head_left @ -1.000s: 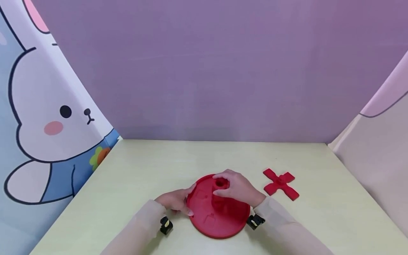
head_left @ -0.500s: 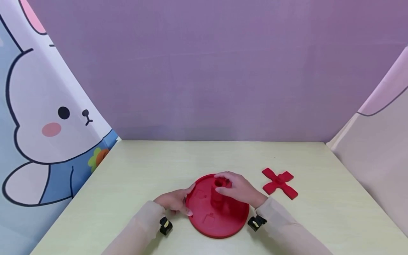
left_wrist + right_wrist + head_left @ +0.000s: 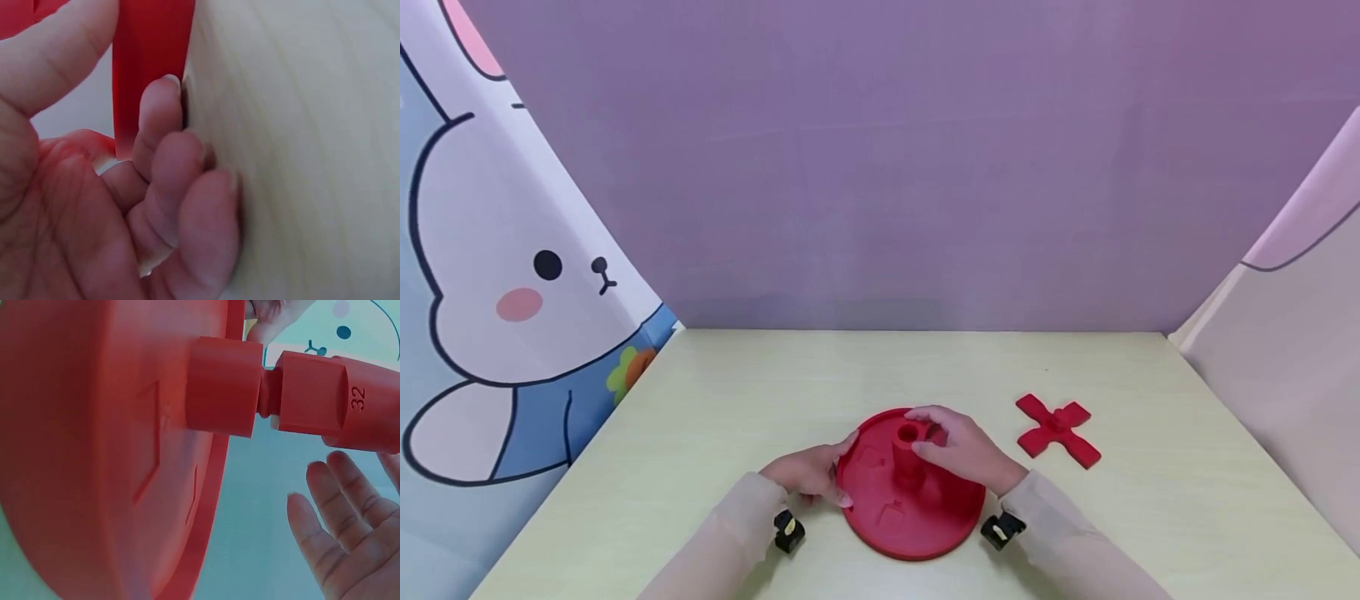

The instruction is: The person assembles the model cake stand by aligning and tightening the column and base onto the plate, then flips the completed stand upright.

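A red round base with a raised rim [image 3: 880, 525] lies on the table near its front. From its middle stands a red hollow post [image 3: 907, 471]. My left hand [image 3: 808, 472] grips the base's left rim; in the left wrist view its thumb [image 3: 59, 59] is beside the red edge and its other fingers curl along the tabletop. My right hand [image 3: 966, 450] has thumb and index finger round the right side of the post's top. In the right wrist view the post's upper piece [image 3: 312, 394], faceted and marked 32, joins a collar on the base through a narrow neck; several fingers spread below it.
A red four-armed cross piece [image 3: 1057, 423] lies on the pale table [image 3: 760, 375] to the right of the base. A purple panel [image 3: 880, 167] rises behind the table, with a cartoon-rabbit cloth [image 3: 490, 208] on the left and a pale cloth [image 3: 1300, 375] on the right.
The post's top has shifted slightly left, showing more of its open end, while my right hand's fingertips sit a little farther right. My left hand, the base and the cross piece stay in place.
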A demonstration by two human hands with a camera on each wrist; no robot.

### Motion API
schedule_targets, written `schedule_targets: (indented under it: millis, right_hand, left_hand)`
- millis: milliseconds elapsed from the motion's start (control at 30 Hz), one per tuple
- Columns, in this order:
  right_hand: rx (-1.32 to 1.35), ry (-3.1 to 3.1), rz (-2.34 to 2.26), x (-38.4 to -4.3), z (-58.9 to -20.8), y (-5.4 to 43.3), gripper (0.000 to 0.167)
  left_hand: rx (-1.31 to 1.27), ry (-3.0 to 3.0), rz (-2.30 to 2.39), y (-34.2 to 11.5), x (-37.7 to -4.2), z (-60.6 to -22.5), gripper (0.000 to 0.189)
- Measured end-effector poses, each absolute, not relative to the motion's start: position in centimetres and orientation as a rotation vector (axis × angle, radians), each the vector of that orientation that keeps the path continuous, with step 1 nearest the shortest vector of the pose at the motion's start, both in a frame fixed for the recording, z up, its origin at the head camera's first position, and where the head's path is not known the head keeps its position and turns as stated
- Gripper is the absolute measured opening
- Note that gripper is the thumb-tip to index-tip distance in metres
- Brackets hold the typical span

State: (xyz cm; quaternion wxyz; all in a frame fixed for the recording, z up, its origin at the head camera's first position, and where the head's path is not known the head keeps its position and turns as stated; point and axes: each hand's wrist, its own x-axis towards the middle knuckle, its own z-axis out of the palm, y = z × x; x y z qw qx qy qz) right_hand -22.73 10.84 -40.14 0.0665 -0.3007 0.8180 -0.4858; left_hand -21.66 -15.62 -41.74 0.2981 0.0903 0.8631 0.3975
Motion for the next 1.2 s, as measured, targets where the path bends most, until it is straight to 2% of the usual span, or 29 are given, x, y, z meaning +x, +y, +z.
schedule_targets:
  millis: [333, 567, 733, 933, 1200]
  right_hand:
    - [-0.901, 2.356, -1.611, -22.67, -40.68, 10.50, 0.054]
    - [-0.945, 2.394, -1.535, -22.88, -40.93, 10.46, 0.043]
    - [-0.860, 2.359, -1.582, -22.90, -40.75, 10.46, 0.046]
    - [-0.895, 2.336, -1.571, -22.80, -40.40, 10.12, 0.053]
    - [-0.835, 2.435, -1.490, -22.35, -40.13, 10.01, 0.045]
  left_hand:
    - [0.242, 2.287, 1.065, -15.65, -21.66, -41.77, 0.102]
    - [0.233, 2.298, 1.059, -15.46, -21.50, -41.72, 0.102]
    - [0.224, 2.312, 1.046, -15.40, -21.58, -41.70, 0.102]
    - [0.274, 2.334, 1.040, -15.52, -21.78, -41.76, 0.103]
    - [0.294, 2.323, 1.059, -15.51, -21.73, -41.88, 0.103]
